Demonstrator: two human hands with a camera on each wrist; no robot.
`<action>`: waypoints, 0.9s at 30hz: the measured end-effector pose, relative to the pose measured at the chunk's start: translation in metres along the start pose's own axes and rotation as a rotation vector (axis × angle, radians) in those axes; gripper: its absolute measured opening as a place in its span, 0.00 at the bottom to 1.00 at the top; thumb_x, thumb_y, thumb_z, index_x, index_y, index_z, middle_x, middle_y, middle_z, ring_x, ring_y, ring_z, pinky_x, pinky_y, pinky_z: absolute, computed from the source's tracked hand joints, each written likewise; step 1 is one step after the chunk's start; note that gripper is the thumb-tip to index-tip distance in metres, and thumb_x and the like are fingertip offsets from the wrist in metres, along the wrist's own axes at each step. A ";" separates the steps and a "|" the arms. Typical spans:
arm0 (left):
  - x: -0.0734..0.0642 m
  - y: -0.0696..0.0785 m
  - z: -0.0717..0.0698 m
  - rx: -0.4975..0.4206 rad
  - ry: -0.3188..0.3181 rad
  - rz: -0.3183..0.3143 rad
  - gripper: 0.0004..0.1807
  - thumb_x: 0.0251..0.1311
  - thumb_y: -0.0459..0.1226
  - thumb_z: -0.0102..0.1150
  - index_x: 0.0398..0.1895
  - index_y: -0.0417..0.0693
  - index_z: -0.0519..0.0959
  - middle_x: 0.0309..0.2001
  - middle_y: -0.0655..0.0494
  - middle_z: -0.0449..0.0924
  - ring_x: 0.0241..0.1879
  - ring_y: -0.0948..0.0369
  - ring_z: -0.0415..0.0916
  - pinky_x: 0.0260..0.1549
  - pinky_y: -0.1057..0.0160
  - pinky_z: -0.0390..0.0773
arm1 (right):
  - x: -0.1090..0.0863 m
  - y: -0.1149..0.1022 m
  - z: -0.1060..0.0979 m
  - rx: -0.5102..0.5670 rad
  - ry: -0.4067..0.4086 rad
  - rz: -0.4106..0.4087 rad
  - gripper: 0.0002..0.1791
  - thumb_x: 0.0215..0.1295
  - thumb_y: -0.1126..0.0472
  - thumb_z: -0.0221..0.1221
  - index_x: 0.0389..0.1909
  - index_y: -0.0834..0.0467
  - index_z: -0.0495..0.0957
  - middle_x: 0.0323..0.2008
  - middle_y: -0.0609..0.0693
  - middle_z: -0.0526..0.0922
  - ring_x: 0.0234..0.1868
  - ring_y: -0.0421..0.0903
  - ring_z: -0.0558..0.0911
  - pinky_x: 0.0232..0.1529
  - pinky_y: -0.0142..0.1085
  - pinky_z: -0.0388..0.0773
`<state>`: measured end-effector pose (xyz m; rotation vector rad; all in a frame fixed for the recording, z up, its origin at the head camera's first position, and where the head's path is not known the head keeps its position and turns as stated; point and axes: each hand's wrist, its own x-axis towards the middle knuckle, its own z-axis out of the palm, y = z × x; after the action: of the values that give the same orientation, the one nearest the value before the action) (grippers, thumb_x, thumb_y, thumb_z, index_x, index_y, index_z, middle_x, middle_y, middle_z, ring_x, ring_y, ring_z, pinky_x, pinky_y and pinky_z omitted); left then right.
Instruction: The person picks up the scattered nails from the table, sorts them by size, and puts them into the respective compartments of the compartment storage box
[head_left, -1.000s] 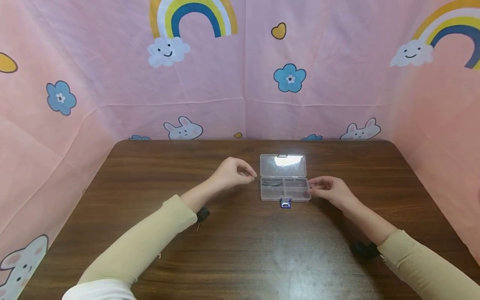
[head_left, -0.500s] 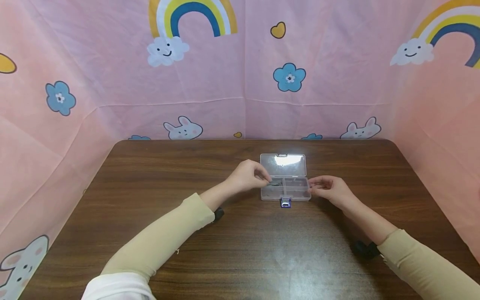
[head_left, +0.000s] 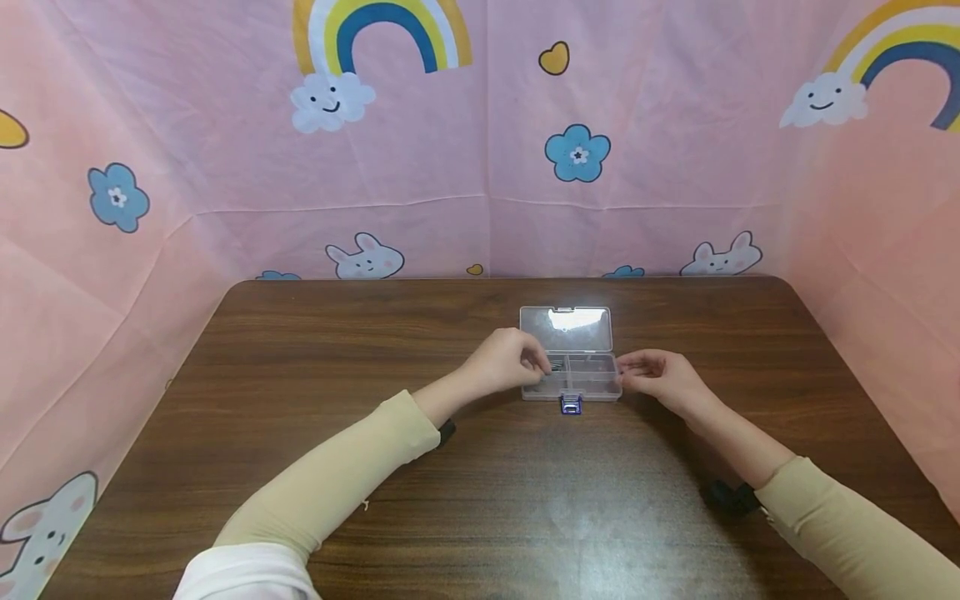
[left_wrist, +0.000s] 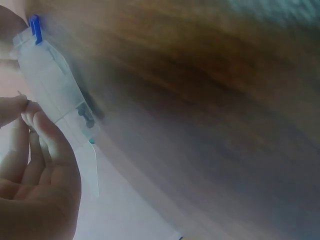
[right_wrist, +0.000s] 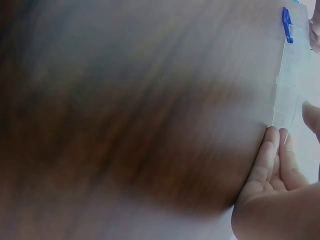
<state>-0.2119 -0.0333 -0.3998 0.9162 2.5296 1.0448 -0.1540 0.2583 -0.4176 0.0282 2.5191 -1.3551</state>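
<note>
A clear plastic compartment box (head_left: 596,387) lies on the table with its lid (head_left: 547,333) laid back. My left hand (head_left: 501,360) is over the box's left compartments. In the left wrist view, its thumb and fingertips pinch a thin piece (left_wrist: 20,93), mostly hidden, which looks like a nail or screw. Several dark nail-like pieces (left_wrist: 86,116) with round heads show in one compartment, partly covered by my left hand in the head view. At the box's right end, my right hand (head_left: 666,380) touches the wall with nearly straight fingers, thumb apart from them.
A blue latch (head_left: 572,405) sticks out from the box's front edge. The brown wooden table (head_left: 495,492) stretches in front of and beside the box. Pink patterned cloth (head_left: 442,167) hangs behind the table and at both sides.
My left hand has moved right, from beside the box to above its nail-like pieces, then slightly toward the box's front. My right hand and the box have stayed in place.
</note>
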 end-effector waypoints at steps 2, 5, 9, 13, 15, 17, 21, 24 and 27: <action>0.000 0.000 0.000 0.010 -0.001 0.011 0.07 0.61 0.26 0.66 0.34 0.44 0.90 0.39 0.52 0.92 0.31 0.68 0.76 0.35 0.76 0.77 | 0.000 0.000 0.000 -0.003 0.000 -0.004 0.24 0.73 0.55 0.66 0.63 0.65 0.81 0.53 0.60 0.88 0.49 0.45 0.84 0.59 0.38 0.79; 0.000 0.000 0.001 0.020 -0.006 0.022 0.06 0.61 0.27 0.66 0.34 0.43 0.90 0.39 0.52 0.91 0.31 0.68 0.77 0.35 0.76 0.77 | -0.001 -0.001 -0.001 -0.005 -0.001 -0.010 0.24 0.73 0.55 0.67 0.63 0.65 0.81 0.53 0.60 0.88 0.49 0.45 0.84 0.57 0.36 0.79; -0.001 0.000 0.001 0.011 -0.011 0.026 0.06 0.61 0.27 0.66 0.35 0.43 0.90 0.39 0.52 0.91 0.31 0.68 0.77 0.34 0.77 0.76 | -0.001 0.000 -0.001 0.000 -0.002 -0.011 0.24 0.73 0.54 0.67 0.63 0.65 0.80 0.53 0.60 0.88 0.48 0.44 0.84 0.55 0.32 0.79; -0.003 0.000 0.001 -0.017 -0.014 0.017 0.05 0.62 0.27 0.67 0.35 0.42 0.90 0.39 0.51 0.91 0.32 0.67 0.77 0.35 0.76 0.78 | 0.000 0.002 -0.001 0.010 -0.005 -0.015 0.24 0.74 0.55 0.66 0.63 0.65 0.80 0.53 0.60 0.88 0.48 0.43 0.84 0.52 0.28 0.79; -0.004 -0.001 0.001 -0.028 -0.016 0.013 0.04 0.63 0.27 0.67 0.36 0.42 0.90 0.39 0.51 0.91 0.32 0.67 0.78 0.36 0.75 0.79 | 0.000 0.003 0.000 0.012 -0.007 -0.018 0.24 0.74 0.55 0.66 0.63 0.66 0.80 0.53 0.60 0.88 0.47 0.43 0.84 0.51 0.27 0.79; -0.004 -0.002 0.001 -0.038 -0.015 0.012 0.04 0.63 0.28 0.68 0.36 0.42 0.89 0.40 0.50 0.91 0.33 0.67 0.79 0.37 0.75 0.80 | 0.000 0.003 0.000 0.015 -0.007 -0.019 0.24 0.74 0.55 0.66 0.63 0.66 0.80 0.53 0.60 0.88 0.47 0.42 0.83 0.50 0.26 0.79; -0.005 -0.004 0.001 -0.054 -0.011 0.017 0.03 0.63 0.28 0.69 0.37 0.42 0.89 0.41 0.50 0.91 0.35 0.66 0.80 0.39 0.74 0.81 | 0.000 0.002 0.000 0.016 -0.006 -0.018 0.25 0.74 0.55 0.66 0.63 0.66 0.80 0.53 0.60 0.88 0.46 0.41 0.83 0.48 0.26 0.79; -0.008 -0.004 0.000 -0.066 -0.007 0.025 0.03 0.63 0.28 0.69 0.37 0.42 0.89 0.42 0.49 0.91 0.36 0.66 0.81 0.40 0.73 0.82 | 0.001 0.002 -0.001 0.006 -0.004 -0.012 0.25 0.74 0.55 0.66 0.63 0.66 0.80 0.53 0.60 0.88 0.46 0.41 0.83 0.49 0.27 0.79; -0.011 -0.006 -0.002 -0.073 -0.002 0.029 0.03 0.63 0.28 0.68 0.37 0.42 0.89 0.44 0.49 0.91 0.36 0.66 0.81 0.40 0.73 0.82 | 0.001 0.002 -0.001 -0.003 -0.001 -0.004 0.25 0.74 0.54 0.66 0.64 0.65 0.80 0.53 0.59 0.88 0.47 0.41 0.83 0.52 0.30 0.79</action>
<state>-0.2072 -0.0445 -0.4028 0.9366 2.4660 1.1355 -0.1550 0.2601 -0.4188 0.0221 2.5215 -1.3528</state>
